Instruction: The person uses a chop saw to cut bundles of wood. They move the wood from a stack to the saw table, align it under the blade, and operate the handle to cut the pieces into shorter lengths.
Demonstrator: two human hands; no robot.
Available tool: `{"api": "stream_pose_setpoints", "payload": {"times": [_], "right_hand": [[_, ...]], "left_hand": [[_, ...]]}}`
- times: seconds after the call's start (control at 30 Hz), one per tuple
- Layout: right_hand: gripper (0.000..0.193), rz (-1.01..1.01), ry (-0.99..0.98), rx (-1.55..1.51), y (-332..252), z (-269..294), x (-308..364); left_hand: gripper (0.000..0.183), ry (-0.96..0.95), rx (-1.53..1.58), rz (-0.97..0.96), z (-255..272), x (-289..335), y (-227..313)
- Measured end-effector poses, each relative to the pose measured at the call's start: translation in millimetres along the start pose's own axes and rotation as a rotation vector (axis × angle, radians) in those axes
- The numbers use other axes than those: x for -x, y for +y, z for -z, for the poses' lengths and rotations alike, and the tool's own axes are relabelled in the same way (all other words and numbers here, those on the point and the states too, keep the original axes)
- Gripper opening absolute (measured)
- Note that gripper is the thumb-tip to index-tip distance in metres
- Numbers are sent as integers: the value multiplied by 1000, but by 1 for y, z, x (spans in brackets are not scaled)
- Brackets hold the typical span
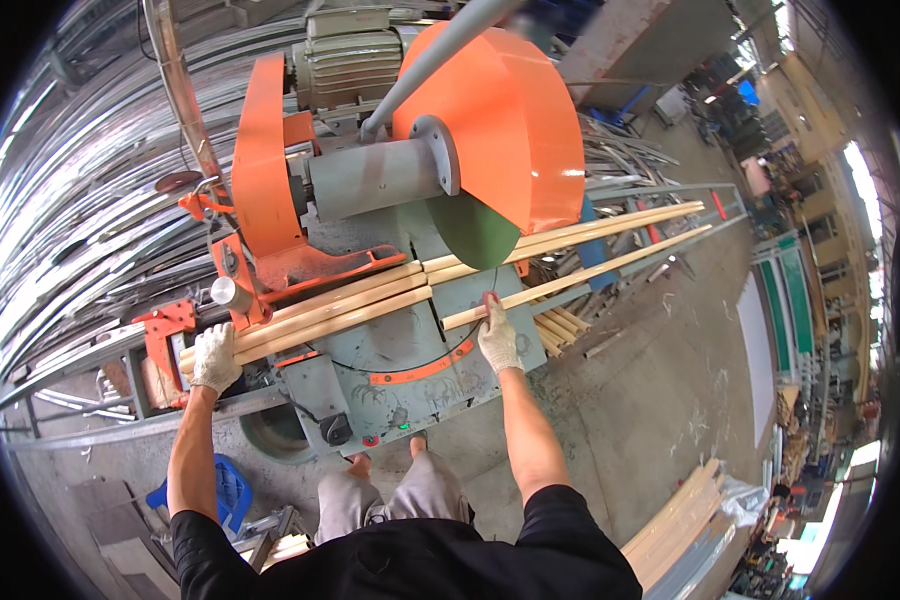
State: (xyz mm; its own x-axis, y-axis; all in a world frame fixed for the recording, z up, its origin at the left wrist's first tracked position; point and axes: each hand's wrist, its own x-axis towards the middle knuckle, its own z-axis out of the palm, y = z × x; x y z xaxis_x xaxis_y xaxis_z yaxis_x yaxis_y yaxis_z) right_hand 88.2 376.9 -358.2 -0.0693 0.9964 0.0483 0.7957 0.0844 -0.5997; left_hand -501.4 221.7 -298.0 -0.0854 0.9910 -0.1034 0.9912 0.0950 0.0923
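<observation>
Landmark: orange blade guard [515, 120]. Left hand [216, 357], gloved, is left of the guard and nearer the person, laid over the outer ends of the left tan bars [345, 308] – can't tell whether its fingers curl underneath. Right hand [500, 335], also gloved, is on the near side of the guard, closed on the near end of a loose tan bar [590, 272], red showing at a fingertip.

Left tan bars lie side by side, left of the guard and nearer the person, on the grey saw table [370, 410]. More tan bars [625, 220] run off to the right of the guard, a narrow break between them and the left set. Loose bar sits on their near side, angled the same way, gap between. Dark green blade [470, 228] shows below the guard, overlapping the bars in view; contact can't be told.

Grey motor [348, 65] left of the guard; grey cylinder housing [375, 182] joined at its left side. Orange curved strip [420, 373] on the table, nearer the person than the guard – short tan pieces [563, 325] sit below and slightly right of it. Stacked metal lengths [90, 200] fill the area far left of the guard.
</observation>
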Motion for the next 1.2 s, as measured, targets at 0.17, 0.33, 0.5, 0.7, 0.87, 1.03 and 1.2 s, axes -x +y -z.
{"api": "stream_pose_setpoints", "payload": {"times": [0.17, 0.33, 0.5, 0.7, 0.87, 1.03, 1.2], "right_hand": [[57, 221, 21, 104, -6, 7, -8], [60, 354, -92, 116, 20, 15, -10], [61, 361, -218, 37, 15, 27, -3], [61, 329, -277, 54, 8, 46, 3], [62, 313, -284, 72, 16, 53, -9], [64, 496, -472, 254, -33, 23, -4], [63, 496, -538, 138, -60, 34, 10]], "left_hand": [[51, 9, -22, 90, 53, 62, 28], [44, 69, -94, 247, 114, 168, 66], [45, 42, -23, 518, 134, 350, 106], [43, 18, 199, 1099, 115, 546, 226], [39, -273, 225, 1331, 18, 500, 222], [54, -873, 269, 1559, -197, 403, 97], [35, -925, 362, 1326, -255, 435, 128]]}}
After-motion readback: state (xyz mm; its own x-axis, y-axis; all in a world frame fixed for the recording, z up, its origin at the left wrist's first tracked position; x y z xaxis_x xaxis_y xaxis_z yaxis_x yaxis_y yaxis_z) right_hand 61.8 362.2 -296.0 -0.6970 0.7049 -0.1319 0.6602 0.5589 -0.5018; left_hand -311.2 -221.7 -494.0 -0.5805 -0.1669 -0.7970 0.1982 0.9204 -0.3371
